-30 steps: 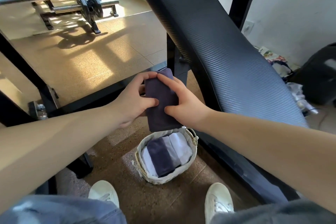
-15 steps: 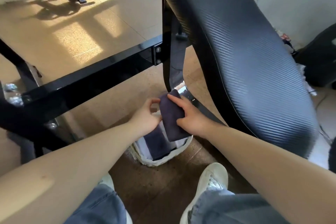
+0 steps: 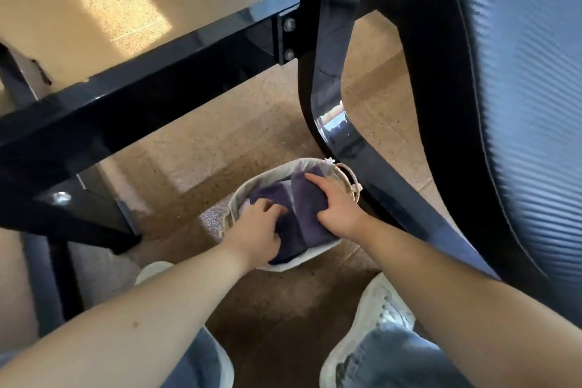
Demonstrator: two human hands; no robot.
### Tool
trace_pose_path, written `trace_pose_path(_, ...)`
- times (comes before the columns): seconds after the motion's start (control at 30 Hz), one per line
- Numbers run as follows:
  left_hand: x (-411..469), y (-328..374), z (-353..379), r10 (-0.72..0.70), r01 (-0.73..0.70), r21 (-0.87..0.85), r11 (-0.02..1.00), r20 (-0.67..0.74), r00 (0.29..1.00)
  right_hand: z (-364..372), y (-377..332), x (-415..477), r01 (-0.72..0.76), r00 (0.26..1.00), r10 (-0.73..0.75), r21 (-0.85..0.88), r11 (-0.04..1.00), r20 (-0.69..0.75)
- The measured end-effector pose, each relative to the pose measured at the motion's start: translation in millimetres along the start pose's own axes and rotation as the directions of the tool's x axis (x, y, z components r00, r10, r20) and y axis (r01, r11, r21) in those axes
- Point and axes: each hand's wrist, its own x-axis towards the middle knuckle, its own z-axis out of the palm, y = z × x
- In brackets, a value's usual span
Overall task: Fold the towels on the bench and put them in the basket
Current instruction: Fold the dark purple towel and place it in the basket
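Note:
A small white woven basket (image 3: pixel 248 190) stands on the floor between my feet and the bench frame. A folded dark purple towel (image 3: pixel 307 208) lies inside it at the right, and my right hand (image 3: pixel 338 209) grips it from above. My left hand (image 3: pixel 256 227) rests flat on the other folded purple towel (image 3: pixel 271 195) in the basket's left half, fingers spread. The black padded bench (image 3: pixel 504 104) slopes up at the right; no towel shows on the part in view.
Black steel frame bars (image 3: pixel 141 94) cross the floor behind the basket, and a curved bench leg (image 3: pixel 327 104) comes down right beside the basket's handle. My white shoes (image 3: pixel 378 315) and jeans fill the bottom edge. The floor is tan tile.
Both hands have carried the folded purple towel down from in front of the bench into the basket. My left hand has let go of it and moved onto the towels beside it.

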Motion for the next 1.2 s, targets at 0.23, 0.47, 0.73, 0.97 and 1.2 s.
trace_pose_path(0.23, 8.7, -9.2, 24.6, 0.031, -0.033, 0.108, 0.994, 0.019, 0.999, 2.5, 17.9, 21.2, -0.073, 0.996, 0.070, 0.065, 0.995, 0.049)
trace_pose_path(0.47, 10.4, -10.1, 28.6, 0.010, -0.012, 0.109, 0.994, 0.016, 1.000, 8.2, 25.2, 27.6, -0.113, 0.988, 0.092, 0.168, 0.979, 0.127)
trace_pose_path(0.73, 12.9, -9.8, 30.9, 0.016, -0.016, 0.126, 0.992, 0.003, 1.000, 14.4, 35.1, 37.6, 0.054, 0.998, -0.041, -0.289, 0.956, 0.049)
trace_pose_path(0.97, 12.6, -11.2, 32.7, 0.027, -0.023, 0.152, 0.988, -0.021, 0.999, -0.3, 37.8, 24.4, 0.241, 0.965, -0.256, -0.572, 0.784, 0.055)
trace_pose_path(1.2, 18.5, -10.5, 34.8, 0.028, -0.019, 0.267, 0.964, -0.029, 0.999, 5.5, 36.8, 31.6, 0.311, 0.949, -0.150, -0.756, 0.576, 0.276)
